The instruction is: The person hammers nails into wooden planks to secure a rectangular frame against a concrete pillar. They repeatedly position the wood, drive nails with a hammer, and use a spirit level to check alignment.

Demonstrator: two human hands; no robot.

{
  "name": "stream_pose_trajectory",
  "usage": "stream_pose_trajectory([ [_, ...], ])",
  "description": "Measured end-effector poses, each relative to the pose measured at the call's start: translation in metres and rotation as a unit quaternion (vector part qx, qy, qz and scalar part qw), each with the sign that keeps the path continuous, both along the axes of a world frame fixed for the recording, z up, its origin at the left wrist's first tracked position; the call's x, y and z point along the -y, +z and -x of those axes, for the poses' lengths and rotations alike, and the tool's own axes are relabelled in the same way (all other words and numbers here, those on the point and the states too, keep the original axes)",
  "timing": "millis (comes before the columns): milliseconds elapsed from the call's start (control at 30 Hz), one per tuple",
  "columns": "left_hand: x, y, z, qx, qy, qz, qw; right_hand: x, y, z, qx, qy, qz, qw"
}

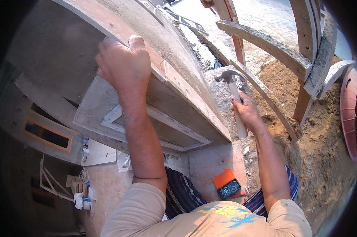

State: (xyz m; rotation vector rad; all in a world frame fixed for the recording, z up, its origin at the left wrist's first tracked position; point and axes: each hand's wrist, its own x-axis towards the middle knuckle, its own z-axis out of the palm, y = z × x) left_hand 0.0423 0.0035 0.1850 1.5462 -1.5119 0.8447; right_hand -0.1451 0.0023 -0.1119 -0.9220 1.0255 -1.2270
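My right hand (247,112) is closed around the wooden handle of a claw hammer (232,87), held upright with its metal head at the top. My left hand (125,65) is higher up, fingers wrapped over the upper edge of a long, weathered wooden board (158,65). What lies under those fingers is hidden. A thin nail (165,59) sticks up from the board, just right of my left hand. The hammer head is to the right of the board, apart from it. Below, a pale wooden frame (174,125) runs along the underside.
An orange-lidded box (229,189) of small metal fasteners rests on the floor near my legs. To the right, timber posts and planks (267,43) stand over a sand heap (281,85), beside a reddish round basin (350,114). A white bag (124,162) lies left of my legs.
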Motion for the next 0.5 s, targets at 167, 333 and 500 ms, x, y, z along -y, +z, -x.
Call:
stream_pose_trajectory([
  [167,0.005,0.0,-0.001,0.013,-0.008,0.0,1.0,-0.015,0.107,-0.013,0.077,-0.041,0.172,0.981],
  [333,0.005,0.001,-0.003,0.021,-0.024,0.009,0.999,-0.02,0.142,-0.016,0.07,-0.033,0.204,0.976],
  [500,0.002,0.0,-0.005,0.005,-0.034,0.0,0.999,-0.014,0.147,-0.016,0.13,-0.114,0.204,0.964],
])
